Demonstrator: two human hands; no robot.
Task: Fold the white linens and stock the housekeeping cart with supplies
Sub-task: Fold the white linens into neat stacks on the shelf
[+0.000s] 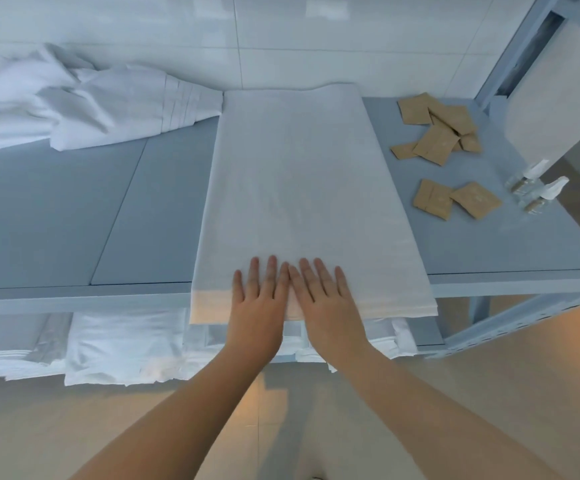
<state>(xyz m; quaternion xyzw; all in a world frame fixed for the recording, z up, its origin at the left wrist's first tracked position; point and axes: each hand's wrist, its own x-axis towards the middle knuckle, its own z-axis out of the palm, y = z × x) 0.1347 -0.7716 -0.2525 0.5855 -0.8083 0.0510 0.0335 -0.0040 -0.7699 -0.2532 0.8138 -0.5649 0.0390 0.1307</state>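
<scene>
A long folded white linen (299,174) lies flat across the blue-grey shelf top (73,220), reaching from the far edge to just over the near edge. My left hand (259,299) and my right hand (323,299) rest side by side, fingers straight, pressing flat on the linen's near end. A crumpled heap of unfolded white linen (73,109) lies at the far left. Several brown paper sachets (437,133) are scattered to the right of the folded linen, and two small clear spray bottles (538,188) lie at the right edge.
Below the top, a lower shelf holds stacks of folded white linen (118,344), some in clear plastic. A blue metal upright (510,46) rises at the far right. Pale tiled floor (489,393) lies in front of the shelving.
</scene>
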